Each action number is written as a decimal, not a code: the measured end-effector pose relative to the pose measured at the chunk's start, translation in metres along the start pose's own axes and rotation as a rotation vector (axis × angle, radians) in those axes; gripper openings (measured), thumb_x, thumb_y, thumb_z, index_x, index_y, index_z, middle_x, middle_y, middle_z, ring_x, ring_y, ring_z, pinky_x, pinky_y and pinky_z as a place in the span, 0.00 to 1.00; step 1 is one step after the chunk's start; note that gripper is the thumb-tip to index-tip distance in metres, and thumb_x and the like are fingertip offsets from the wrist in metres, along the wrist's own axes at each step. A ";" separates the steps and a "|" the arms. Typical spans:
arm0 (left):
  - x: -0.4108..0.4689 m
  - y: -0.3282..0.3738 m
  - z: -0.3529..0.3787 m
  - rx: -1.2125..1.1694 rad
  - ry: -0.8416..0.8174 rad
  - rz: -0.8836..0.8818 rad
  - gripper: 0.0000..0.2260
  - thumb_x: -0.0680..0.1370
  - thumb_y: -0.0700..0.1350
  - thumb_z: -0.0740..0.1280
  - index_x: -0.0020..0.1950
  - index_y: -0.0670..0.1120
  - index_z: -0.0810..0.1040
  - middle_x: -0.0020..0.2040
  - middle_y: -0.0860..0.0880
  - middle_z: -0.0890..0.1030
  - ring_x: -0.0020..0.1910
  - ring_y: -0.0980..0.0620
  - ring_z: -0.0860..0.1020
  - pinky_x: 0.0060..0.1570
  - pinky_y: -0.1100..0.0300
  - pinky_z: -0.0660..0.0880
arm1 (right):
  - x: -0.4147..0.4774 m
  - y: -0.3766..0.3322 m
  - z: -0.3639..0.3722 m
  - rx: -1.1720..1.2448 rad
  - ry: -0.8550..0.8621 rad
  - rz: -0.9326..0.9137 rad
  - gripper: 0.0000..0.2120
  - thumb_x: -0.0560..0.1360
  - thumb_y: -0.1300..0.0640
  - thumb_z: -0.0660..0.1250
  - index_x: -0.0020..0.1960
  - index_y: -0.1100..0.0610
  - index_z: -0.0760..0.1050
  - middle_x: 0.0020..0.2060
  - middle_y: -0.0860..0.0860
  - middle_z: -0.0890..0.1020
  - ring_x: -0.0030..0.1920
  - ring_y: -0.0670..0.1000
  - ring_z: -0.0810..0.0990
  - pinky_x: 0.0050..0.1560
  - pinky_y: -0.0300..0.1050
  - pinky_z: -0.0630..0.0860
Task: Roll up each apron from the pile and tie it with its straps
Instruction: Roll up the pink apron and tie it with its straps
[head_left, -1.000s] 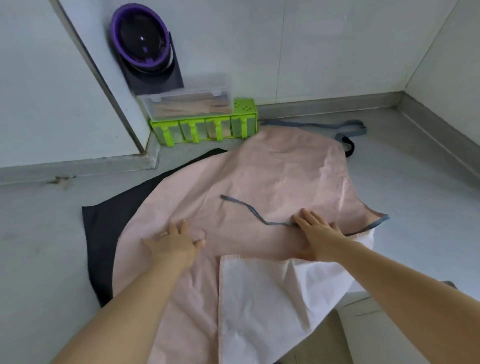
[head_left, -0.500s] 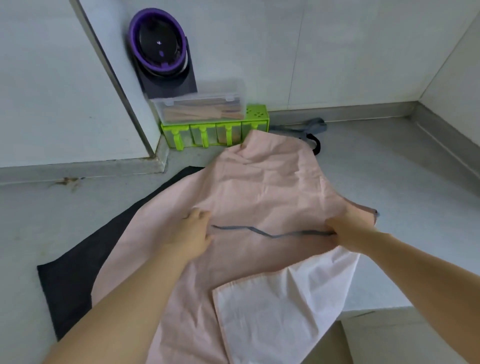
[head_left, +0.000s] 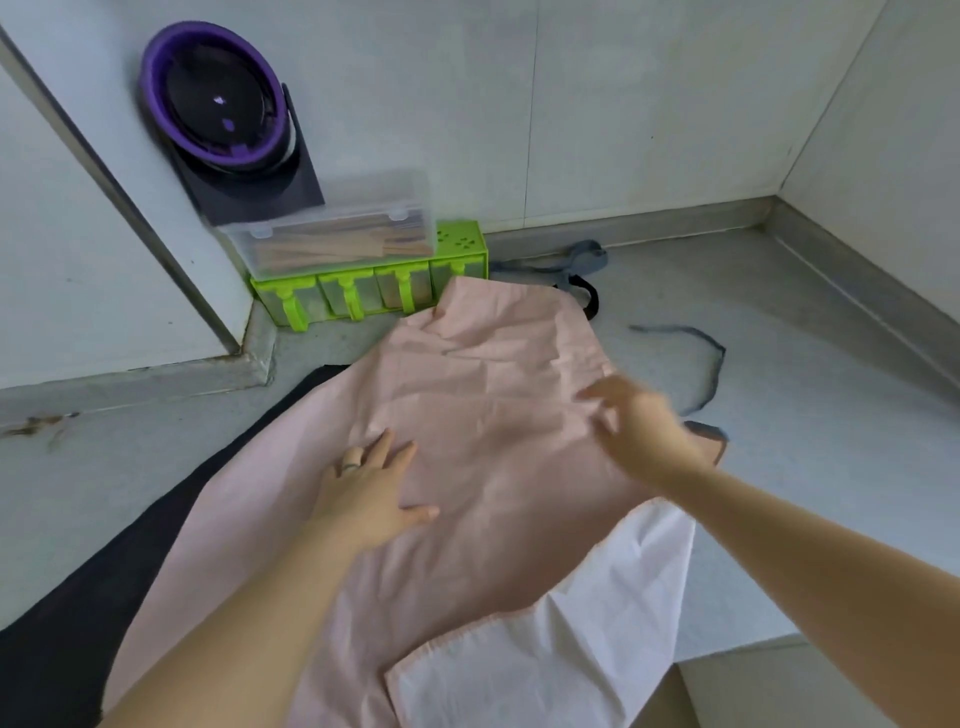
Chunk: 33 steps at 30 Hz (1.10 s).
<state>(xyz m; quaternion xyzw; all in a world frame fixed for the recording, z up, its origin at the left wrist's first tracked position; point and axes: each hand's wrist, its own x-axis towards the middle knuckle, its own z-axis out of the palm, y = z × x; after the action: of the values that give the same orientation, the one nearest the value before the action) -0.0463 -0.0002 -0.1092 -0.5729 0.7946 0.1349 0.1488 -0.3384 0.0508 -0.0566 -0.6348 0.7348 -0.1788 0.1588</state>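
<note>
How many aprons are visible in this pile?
3. The pink apron lies on top; the black apron under it at left; the white apron under it, lower right. Others may be hidden.

The top apron (head_left: 493, 415) lies spread on the counter (head_left: 821, 478), over a second apron (head_left: 78, 623) that sticks out on its left. The left hand (head_left: 369, 493) rests on the top apron. A strap (head_left: 712, 371) lies to its right. Behind it, a lidded box (head_left: 337, 234) sits on a drawer box (head_left: 374, 293).
</note>
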 end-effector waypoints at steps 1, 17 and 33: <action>0.004 -0.006 0.002 -0.005 0.038 0.033 0.36 0.75 0.68 0.57 0.78 0.56 0.50 0.79 0.53 0.45 0.76 0.46 0.52 0.72 0.49 0.57 | -0.005 -0.009 0.016 -0.051 -0.191 -0.047 0.21 0.78 0.57 0.62 0.71 0.52 0.66 0.69 0.49 0.68 0.64 0.51 0.71 0.60 0.40 0.67; 0.043 -0.066 0.030 -0.415 0.629 0.018 0.06 0.70 0.35 0.74 0.38 0.44 0.80 0.42 0.47 0.81 0.42 0.40 0.77 0.44 0.48 0.73 | -0.015 0.067 0.077 -0.027 0.229 0.072 0.10 0.76 0.59 0.67 0.56 0.54 0.82 0.60 0.50 0.80 0.66 0.57 0.73 0.67 0.51 0.65; -0.017 -0.063 -0.103 -0.362 0.851 0.245 0.13 0.82 0.53 0.49 0.47 0.46 0.67 0.44 0.43 0.78 0.41 0.41 0.78 0.38 0.47 0.75 | 0.011 0.003 -0.050 -0.160 0.516 -0.064 0.07 0.75 0.65 0.65 0.47 0.60 0.82 0.43 0.55 0.84 0.43 0.57 0.80 0.41 0.48 0.75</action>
<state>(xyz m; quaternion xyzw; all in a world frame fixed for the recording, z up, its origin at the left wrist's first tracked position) 0.0104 -0.0443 -0.0103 -0.4959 0.8104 0.0412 -0.3092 -0.3652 0.0435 -0.0136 -0.6017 0.7422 -0.2809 -0.0903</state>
